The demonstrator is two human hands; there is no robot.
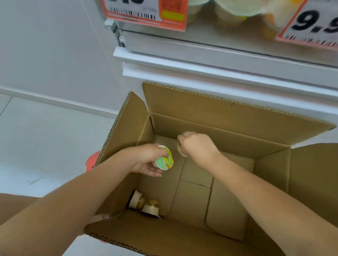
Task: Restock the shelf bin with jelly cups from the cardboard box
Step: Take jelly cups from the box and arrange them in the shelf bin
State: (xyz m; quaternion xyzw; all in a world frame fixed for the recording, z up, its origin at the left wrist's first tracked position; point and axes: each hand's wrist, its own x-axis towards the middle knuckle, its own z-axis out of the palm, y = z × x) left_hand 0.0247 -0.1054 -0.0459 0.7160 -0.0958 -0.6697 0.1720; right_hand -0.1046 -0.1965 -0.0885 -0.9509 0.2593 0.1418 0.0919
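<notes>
Inside the cardboard box [243, 123], the left hand [146, 161] grips a green-lidded jelly cup [164, 161]; the right hand [196, 147] curls around another cup [181, 150]. Two cups [144, 204] lie in the box's near-left corner.

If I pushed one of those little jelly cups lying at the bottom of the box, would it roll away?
Probably a bit. The two jelly cups lie tipped over in the cardboard box corner, and they look round, so a nudge might roll them. They seem light: the left hand lifts one with just its fingers. The foil lid may dent easily.
</notes>
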